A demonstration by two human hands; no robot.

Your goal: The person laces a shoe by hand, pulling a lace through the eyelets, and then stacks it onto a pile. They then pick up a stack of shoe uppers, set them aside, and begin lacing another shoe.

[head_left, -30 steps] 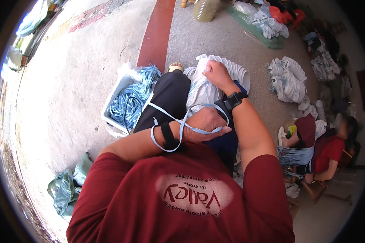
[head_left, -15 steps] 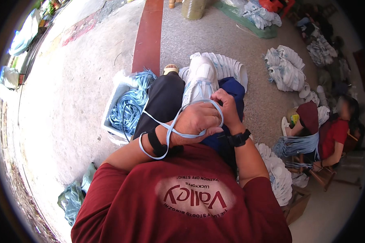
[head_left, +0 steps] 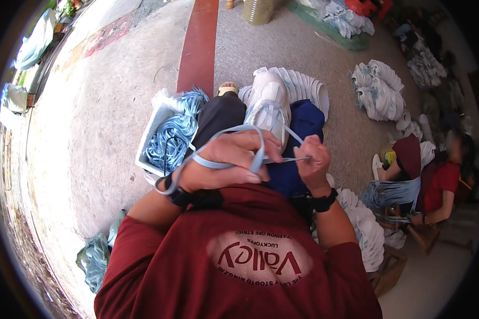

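A white sneaker with light blue lacing lies across my lap, toe pointing away. My right hand is closed on a light blue shoelace that runs up to the shoe's eyelets. Another stretch of lace passes between my two hands. My left hand, slightly smeared by motion, has its fingers curled around lace near the shoe's heel end. Loops of that lace lie over its back and hang past the wrist. Part of the shoe's heel end is hidden behind my left fingers.
A white foam box of blue laces stands left of my leg. Beyond the sneaker is a row of white shoe pieces. More white shoe piles lie right. A person in red sits there by hanging blue laces.
My right hand has moved right and nearer to me, away from my left hand, drawing lace out between them. My left hand has shifted slightly left, and the lace loop over it has changed shape.
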